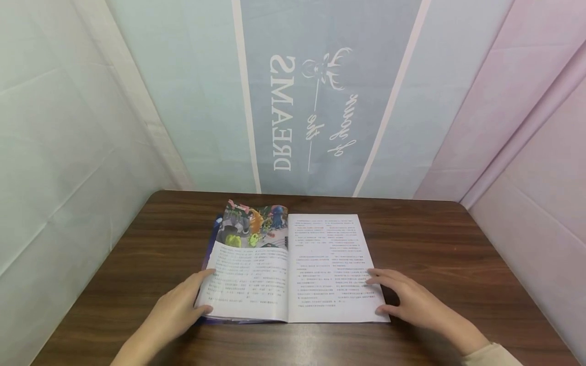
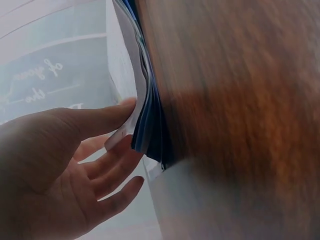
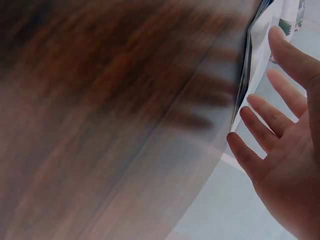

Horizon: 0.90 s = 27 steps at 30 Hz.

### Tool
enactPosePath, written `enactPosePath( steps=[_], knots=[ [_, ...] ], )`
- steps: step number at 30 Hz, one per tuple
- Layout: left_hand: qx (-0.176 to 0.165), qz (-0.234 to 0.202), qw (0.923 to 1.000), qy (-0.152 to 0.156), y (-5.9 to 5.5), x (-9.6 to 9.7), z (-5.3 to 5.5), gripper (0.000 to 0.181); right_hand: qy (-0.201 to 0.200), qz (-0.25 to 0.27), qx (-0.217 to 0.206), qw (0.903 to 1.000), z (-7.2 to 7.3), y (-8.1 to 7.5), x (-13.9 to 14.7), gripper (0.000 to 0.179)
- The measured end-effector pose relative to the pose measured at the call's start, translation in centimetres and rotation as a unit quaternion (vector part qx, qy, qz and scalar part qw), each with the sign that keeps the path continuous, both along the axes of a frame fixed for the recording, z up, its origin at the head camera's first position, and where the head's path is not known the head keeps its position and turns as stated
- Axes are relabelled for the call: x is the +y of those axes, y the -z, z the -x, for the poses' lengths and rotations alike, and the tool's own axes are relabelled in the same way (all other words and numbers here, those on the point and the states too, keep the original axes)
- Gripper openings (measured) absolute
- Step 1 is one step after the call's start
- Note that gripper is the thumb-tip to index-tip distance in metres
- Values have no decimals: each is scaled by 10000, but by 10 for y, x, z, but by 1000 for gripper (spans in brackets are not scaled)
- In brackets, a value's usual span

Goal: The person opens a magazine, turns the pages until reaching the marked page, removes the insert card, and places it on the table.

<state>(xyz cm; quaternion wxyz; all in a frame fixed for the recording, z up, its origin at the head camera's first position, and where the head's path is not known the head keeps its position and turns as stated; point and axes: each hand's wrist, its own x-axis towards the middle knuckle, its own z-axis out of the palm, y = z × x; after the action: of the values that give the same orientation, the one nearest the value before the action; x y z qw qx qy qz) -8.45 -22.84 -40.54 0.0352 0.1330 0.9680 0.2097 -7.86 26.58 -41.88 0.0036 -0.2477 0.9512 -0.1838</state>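
Observation:
A magazine (image 1: 327, 264) lies open on the wooden table, with a coloured picture at the top of its left page and printed text on both pages. At its left edge, my left hand (image 1: 176, 307) holds the leaves; in the left wrist view the thumb (image 2: 117, 116) is on the page and the other fingers are behind the edge. Beside the right edge is my right hand (image 1: 412, 300), its fingers (image 3: 272, 115) spread and fairly straight. The fingertips overlap the right page in the head view; whether they touch it I cannot tell.
The dark wooden table (image 1: 458, 254) has its far edge against a hanging cloth (image 1: 316, 168) printed with lettering and a deer head. Pale cloth walls stand on the left (image 1: 68, 152) and the right (image 1: 540, 178). A purple cover edge (image 1: 211, 244) shows under the left pages.

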Motion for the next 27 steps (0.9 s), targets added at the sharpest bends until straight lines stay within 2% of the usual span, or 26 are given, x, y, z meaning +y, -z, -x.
enactPosePath(
  steps=[9,17,27],
  knots=[
    [-95,363,9988,301,8,-12,6,72,124,10,-597,9981,1,0,2,58],
    [-97,463,9982,369,9,-14,8,70,84,-95,-492,9987,2,4,2,57],
    [-197,537,9977,354,11,-13,9,66,54,-165,-246,9995,3,2,-2,47]
  ],
)
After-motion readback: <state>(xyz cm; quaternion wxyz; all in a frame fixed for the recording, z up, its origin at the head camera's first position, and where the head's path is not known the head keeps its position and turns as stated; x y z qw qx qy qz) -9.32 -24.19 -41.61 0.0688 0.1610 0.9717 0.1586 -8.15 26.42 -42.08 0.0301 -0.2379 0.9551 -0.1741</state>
